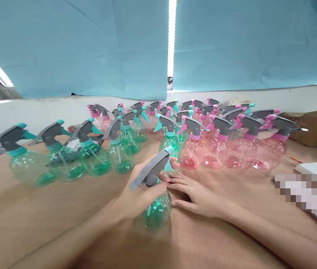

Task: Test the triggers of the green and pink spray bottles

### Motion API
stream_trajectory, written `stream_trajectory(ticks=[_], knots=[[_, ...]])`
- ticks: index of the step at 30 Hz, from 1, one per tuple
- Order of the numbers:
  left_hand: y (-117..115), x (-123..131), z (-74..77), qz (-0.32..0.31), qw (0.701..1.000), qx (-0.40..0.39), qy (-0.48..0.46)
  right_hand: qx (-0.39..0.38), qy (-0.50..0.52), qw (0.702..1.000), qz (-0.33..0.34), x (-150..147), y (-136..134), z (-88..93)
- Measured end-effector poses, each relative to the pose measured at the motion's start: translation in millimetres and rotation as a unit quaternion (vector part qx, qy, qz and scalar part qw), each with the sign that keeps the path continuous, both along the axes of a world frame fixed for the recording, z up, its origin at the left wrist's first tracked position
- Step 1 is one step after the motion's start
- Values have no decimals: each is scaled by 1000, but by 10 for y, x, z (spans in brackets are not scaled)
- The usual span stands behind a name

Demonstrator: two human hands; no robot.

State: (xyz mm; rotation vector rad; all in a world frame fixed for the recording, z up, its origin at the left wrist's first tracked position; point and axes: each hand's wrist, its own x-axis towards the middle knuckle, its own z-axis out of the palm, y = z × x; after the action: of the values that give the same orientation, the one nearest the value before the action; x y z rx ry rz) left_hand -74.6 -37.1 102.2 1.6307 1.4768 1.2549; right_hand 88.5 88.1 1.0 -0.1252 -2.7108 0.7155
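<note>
My left hand (138,194) is wrapped round the neck of a green spray bottle (156,213) with a grey head and a teal nozzle and trigger. This bottle stands close in front of me, its nozzle pointing up and to the right. Flat on the table lies my right hand (193,192), fingers stretched out toward the bottle, with nothing in it. Whether its fingertips touch the bottle is hard to make out. Beyond the hands stand a row of green spray bottles (94,160) on the left and pink spray bottles (192,153) on the right.
More spray bottles in both colours crowd the back of the wooden table (91,228). At the right are a cardboard box (312,129), a white box (315,170) and a partly blurred flat item (309,198). Blue curtains (91,48) hang behind.
</note>
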Motion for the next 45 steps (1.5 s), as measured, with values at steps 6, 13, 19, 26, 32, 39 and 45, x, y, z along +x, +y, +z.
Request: stream_trajectory(ticks=[6, 13, 19, 26, 32, 39, 45], knots=[[3, -23, 22, 9, 1000, 18, -4, -7, -1, 1000, 0, -3, -5, 9], [7, -9, 53, 2, 999, 9, 37, -3, -11, 1000, -2, -2, 6, 3], [-1, 48, 31, 45, 997, -10, 60, -3, -31, 999, -7, 3, 6, -16], [2, 65, 33, 58, 995, -8, 77, 4, -29, 1000, -7, -5, 9, -13], [11, 24, 11, 38, 996, -4, 86, 18, -17, 999, -25, -6, -10, -25], [24, 23, 13, 42, 996, -10, 75, 55, -29, 990, -124, 2, -32, -86], [25, 18, -11, 44, 995, -3, 85, 34, -33, 995, -93, 40, 11, -78]])
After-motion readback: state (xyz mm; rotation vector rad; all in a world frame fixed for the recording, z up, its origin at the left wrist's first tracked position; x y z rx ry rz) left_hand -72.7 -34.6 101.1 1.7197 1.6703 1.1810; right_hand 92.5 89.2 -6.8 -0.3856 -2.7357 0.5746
